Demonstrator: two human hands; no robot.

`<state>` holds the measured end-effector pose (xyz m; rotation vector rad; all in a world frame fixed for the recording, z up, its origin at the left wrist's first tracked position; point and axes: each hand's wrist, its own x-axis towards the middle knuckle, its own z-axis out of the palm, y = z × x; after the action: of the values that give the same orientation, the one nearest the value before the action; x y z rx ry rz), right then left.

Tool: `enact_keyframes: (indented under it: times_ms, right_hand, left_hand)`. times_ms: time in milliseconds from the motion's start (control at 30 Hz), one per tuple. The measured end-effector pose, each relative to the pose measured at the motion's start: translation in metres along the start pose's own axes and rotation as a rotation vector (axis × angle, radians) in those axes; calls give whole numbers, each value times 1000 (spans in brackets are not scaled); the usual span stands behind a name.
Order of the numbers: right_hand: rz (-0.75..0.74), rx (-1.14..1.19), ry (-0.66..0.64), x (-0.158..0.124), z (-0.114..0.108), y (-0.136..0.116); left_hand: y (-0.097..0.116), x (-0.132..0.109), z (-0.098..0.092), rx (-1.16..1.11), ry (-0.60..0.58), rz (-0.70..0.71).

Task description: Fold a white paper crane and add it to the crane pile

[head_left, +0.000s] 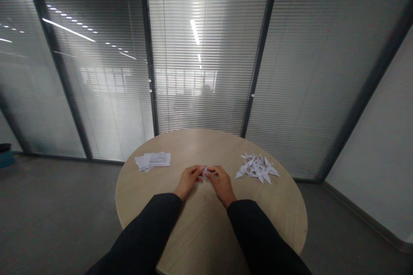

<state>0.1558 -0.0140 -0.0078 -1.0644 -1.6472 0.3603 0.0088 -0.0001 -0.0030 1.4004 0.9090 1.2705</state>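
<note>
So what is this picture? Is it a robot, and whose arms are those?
No robot here! It's a person with two bare hands. The camera sits on their head, looking forward and down, so you see about what they see. The dark sleeves lead to their left hand and right hand.

The fingers of both hands hold a tiny white piece. It looks like paper, but it's too small and covered to tell its shape.

They're at a round wooden table. On the left lie a few white slips with printed lines on top. On the right is a heap of pointy, folded white shapes. Behind the table are glass panels with blinds.
</note>
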Motion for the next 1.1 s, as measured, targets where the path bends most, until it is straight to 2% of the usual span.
enact_keyframes:
  times_ms: [400,633,1100]
  right_hand:
    - [-9,-27,44,1,-2,2]
    - [35,-17,53,2,0,5]
    - [140,105,47,2,1,6]
  left_hand:
    - [-5,2,0,19,-36,15]
    - [4,-3,2,150,-37,60]
    - [9,-8,3,307,51,199]
